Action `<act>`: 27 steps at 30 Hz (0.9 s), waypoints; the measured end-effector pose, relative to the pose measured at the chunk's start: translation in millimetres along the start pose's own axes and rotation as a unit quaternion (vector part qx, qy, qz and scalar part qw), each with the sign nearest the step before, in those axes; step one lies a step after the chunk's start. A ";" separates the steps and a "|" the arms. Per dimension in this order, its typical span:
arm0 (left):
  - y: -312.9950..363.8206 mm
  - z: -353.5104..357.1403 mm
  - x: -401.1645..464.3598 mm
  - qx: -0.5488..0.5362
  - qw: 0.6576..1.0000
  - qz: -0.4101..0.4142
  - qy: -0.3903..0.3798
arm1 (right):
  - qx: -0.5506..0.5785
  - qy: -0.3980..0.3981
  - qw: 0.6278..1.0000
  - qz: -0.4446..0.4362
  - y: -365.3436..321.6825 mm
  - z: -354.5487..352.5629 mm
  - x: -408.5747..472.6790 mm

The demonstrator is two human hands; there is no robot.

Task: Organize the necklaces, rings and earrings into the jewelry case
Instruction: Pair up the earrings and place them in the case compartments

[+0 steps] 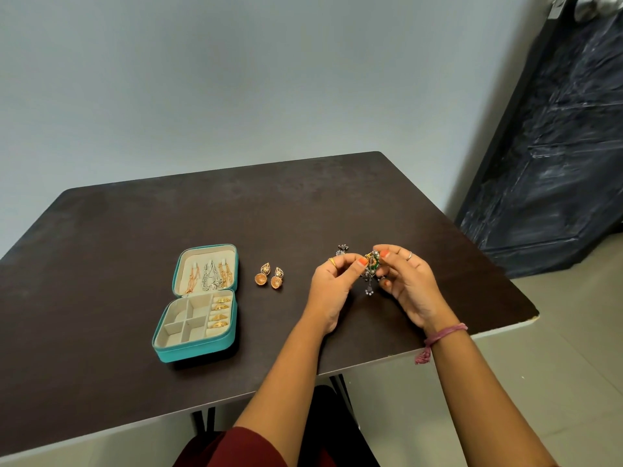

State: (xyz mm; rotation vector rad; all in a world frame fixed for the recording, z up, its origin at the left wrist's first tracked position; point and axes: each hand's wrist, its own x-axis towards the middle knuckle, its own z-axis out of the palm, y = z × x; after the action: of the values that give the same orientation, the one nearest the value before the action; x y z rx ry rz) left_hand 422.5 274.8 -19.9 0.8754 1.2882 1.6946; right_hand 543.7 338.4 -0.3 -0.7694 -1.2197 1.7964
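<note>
- Teal case lay open at desk left; necklaces hung in lid, gold rings filled the right slots, other compartments looked bare.
- Two gold earrings lay side by side just right of case.
- Left hand pinched one end of a dark green-and-silver earring.
- Right hand pinched its other side, held above desk.
- Another dark piece sat behind left hand, partly hidden.

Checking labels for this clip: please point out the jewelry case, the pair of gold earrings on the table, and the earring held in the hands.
jewelry case (188, 352): head view, teal front wall.
gold earrings (261, 279): head view, left earring's dome.
held earring (372, 261): head view, green and gold top.
</note>
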 end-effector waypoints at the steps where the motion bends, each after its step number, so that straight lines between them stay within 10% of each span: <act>1: -0.3 0.0 -0.3 0.010 1.000 0.006 0.006 | -0.002 -0.004 1.000 0.002 0.0 0.0 -0.2; 16: -2.9 5.9 -4.0 0.132 0.989 0.067 0.027 | -0.022 0.007 0.998 -0.066 2.6 2.1 -2.0; 27: 1.2 4.2 -1.1 -0.009 0.993 0.005 0.119 | -0.071 0.058 0.988 -0.122 10.3 -0.3 3.9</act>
State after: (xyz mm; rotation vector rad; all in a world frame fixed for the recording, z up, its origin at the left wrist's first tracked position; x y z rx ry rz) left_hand 426.5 275.3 -17.8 0.6845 1.4237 1.8597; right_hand 539.1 339.9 -10.2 -0.7583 -1.3150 1.4605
